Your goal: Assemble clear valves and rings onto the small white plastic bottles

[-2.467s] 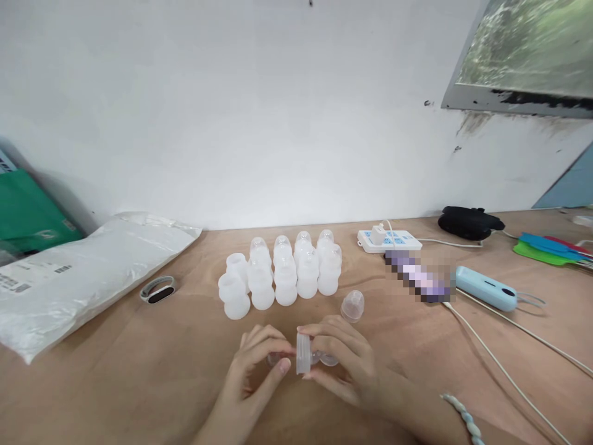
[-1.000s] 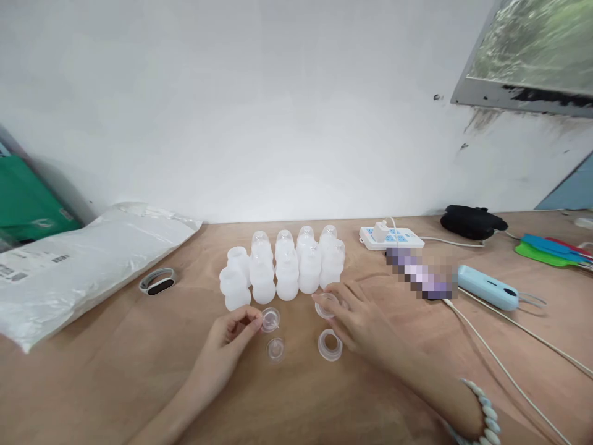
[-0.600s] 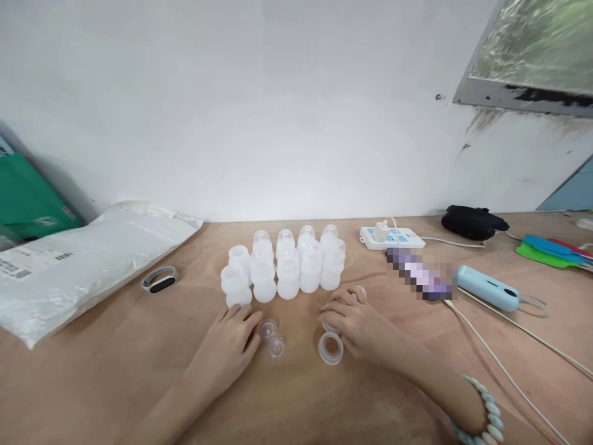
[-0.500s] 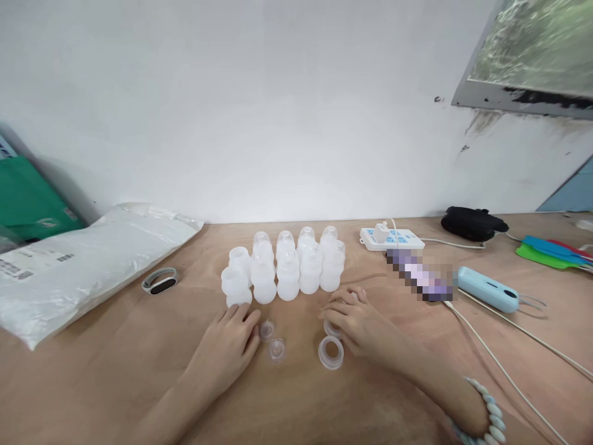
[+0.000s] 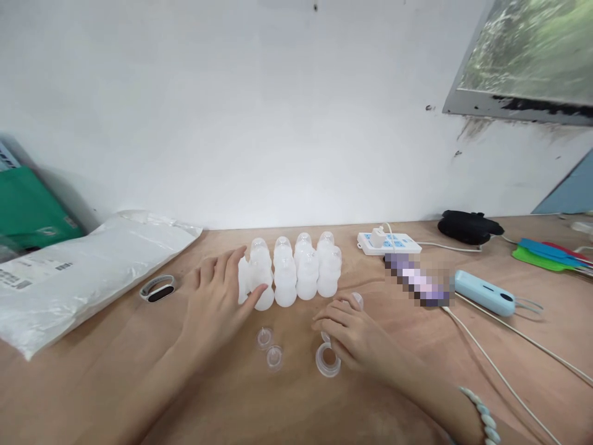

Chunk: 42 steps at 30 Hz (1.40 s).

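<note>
Several white bottles (image 5: 285,281) with clear domed caps stand in rows near the wall. My left hand (image 5: 217,293) is raised at the left end of the rows, fingers apart, partly hiding an uncapped white bottle (image 5: 243,278); whether it touches it I cannot tell. On the table in front lie two clear nipples (image 5: 264,338). To their right is a clear ring (image 5: 328,360), with another ring partly under my right hand (image 5: 345,324). That hand rests with bent, slightly spread fingers beside a clear cap (image 5: 356,300), and nothing is seen in its grip.
A white plastic package (image 5: 92,266) and a wristband (image 5: 158,288) lie at the left. At the right are a power strip (image 5: 389,243), a blurred-out phone (image 5: 417,279), a light-blue device (image 5: 484,293), white cables, a black case (image 5: 469,227) and coloured flat items (image 5: 551,252).
My left hand has risen from beside the nipples to the left bottles and spread its fingers. My right hand has stayed near the rings. The view has shifted slightly.
</note>
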### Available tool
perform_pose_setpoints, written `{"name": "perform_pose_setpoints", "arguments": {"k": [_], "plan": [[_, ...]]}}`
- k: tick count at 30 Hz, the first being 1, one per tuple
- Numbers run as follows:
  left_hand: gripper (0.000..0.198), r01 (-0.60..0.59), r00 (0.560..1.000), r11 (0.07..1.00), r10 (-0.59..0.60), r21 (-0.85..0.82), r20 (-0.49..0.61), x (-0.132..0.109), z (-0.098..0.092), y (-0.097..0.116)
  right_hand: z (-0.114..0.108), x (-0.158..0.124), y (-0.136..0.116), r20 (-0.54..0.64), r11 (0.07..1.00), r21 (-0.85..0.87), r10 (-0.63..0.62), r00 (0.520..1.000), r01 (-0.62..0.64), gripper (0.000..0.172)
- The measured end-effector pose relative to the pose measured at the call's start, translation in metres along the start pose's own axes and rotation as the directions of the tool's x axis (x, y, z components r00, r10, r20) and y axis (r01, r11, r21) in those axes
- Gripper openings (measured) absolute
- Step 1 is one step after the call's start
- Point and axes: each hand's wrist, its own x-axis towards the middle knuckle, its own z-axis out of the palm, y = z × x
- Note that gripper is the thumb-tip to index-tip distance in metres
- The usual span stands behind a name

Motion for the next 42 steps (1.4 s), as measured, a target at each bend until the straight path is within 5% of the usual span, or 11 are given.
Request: {"name": "perform_pose_setpoints", "arguments": {"k": [6,11,16,21,24,28,30,32,35,38,42], "plan": [[0.04,-0.013,1.0,0.999,0.014,-0.033,0.017,0.004,0.007,0.0,-0.002,0.002,-0.004,-0.192,0.997,0.016,-0.071,0.979,0.075,0.025],[0.037,-0.145,0.986,0.979,0.132,-0.146,-0.098,-0.001,-0.028,0.011,-0.011,0.004,-0.014,-0.259,0.995,0.082,-0.038,0.965,0.062,0.027],[0.05,-0.446,0.893,0.849,0.445,-0.283,-0.07,-0.012,-0.057,0.048,-0.021,0.004,-0.031,-0.224,0.927,0.359,0.199,0.954,-0.109,0.037],[0.046,-0.541,0.84,0.817,0.538,-0.198,-0.074,-0.029,-0.043,0.071,-0.02,0.003,-0.037,-0.077,0.765,0.578,0.398,0.914,-0.285,0.014],[0.037,-0.448,0.889,0.857,0.456,-0.253,-0.029,-0.032,-0.037,0.066,-0.016,0.001,-0.031,-0.013,0.635,0.657,0.549,0.836,-0.407,0.014],[0.033,-0.057,0.868,0.81,0.329,-0.583,0.372,-0.028,-0.055,0.055,-0.017,-0.001,-0.024,0.114,0.505,0.766,0.504,0.856,-0.399,0.027],[0.029,0.363,0.728,0.632,0.267,-0.685,0.632,-0.025,-0.067,0.051,-0.019,-0.002,-0.025,0.129,0.499,0.79,0.435,0.891,-0.358,0.033],[0.032,0.739,0.482,0.348,0.325,-0.577,0.814,-0.023,-0.072,0.048,-0.02,-0.002,-0.027,0.105,0.522,0.799,0.369,0.924,-0.299,0.038],[0.034,0.954,0.24,0.008,0.582,-0.301,0.777,-0.024,-0.064,0.047,-0.021,-0.002,-0.027,0.034,0.57,0.796,0.295,0.955,-0.205,0.042],[0.039,0.963,0.265,-0.133,0.63,-0.236,0.73,-0.032,-0.052,0.051,-0.022,-0.003,-0.023,-0.003,0.622,0.761,0.287,0.958,-0.184,0.041],[0.039,0.893,0.377,0.084,0.395,-0.442,0.838,-0.043,-0.053,0.059,-0.022,-0.003,-0.022,0.049,0.63,0.724,0.359,0.932,-0.281,0.036]]}}
